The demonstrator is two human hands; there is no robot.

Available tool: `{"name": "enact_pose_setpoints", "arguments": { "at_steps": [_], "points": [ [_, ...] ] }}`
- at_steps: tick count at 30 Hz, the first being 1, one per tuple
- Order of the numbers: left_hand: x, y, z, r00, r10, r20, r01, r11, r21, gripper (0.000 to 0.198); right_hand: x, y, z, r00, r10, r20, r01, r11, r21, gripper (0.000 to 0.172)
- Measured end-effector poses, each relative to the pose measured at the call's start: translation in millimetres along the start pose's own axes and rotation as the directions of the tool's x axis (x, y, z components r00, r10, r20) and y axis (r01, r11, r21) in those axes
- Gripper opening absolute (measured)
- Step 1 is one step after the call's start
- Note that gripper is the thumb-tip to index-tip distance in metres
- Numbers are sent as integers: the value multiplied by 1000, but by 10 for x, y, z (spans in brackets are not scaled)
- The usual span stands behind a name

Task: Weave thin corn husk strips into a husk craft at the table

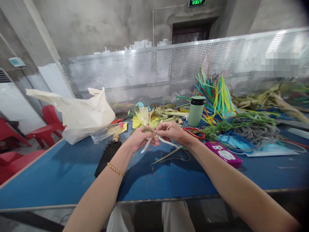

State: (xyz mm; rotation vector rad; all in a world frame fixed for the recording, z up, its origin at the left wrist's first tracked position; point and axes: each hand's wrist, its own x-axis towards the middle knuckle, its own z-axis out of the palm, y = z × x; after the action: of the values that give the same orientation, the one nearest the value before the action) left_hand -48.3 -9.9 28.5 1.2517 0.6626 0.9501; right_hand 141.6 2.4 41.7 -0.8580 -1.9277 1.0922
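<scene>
Both hands meet over the middle of the blue table. My left hand is closed on a pale corn husk strip, whose end dangles below the fingers. Fingertips of my right hand pinch the same husk work close beside the left ones; another pale strip trails out under the right palm. Just behind the hands rises a cream husk flower; whether it joins the held strips I cannot tell. Thin dry strands lie on the table below the right hand.
To the left stand a white plastic bag, a clear bottle and a black phone-like slab. Right of the hands are red-handled scissors, a green tumbler, a purple packet and coloured cords. A perforated metal screen borders the back.
</scene>
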Motion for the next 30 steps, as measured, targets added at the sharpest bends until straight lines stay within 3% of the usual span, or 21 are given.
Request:
{"name": "enact_pose_setpoints", "arguments": {
  "at_steps": [14, 19, 24, 30],
  "points": [
    [0, 9, -9, 1000, -24, -19, 24, 1000, 1, 21, 7, -58, 59, 1000, -17, -14, 17, 999, -38, 18],
    [24, 18, -32, 997, -69, -45, 67, 997, -44, 19, 25, -51, 99, 989, -40, -140, 23, 993, -117, 13],
    [59, -6, -65, 989, -60, -132, 46, 993, -105, 18, -5, -64, 1, 991, -46, -129, 61, 992, 109, 34],
    [50, 9, -50, 983, -35, -182, 13, 993, -119, 18, -16, -65, -106, 992, -79, -102, 99, 972, 212, 22]
  ]
}}
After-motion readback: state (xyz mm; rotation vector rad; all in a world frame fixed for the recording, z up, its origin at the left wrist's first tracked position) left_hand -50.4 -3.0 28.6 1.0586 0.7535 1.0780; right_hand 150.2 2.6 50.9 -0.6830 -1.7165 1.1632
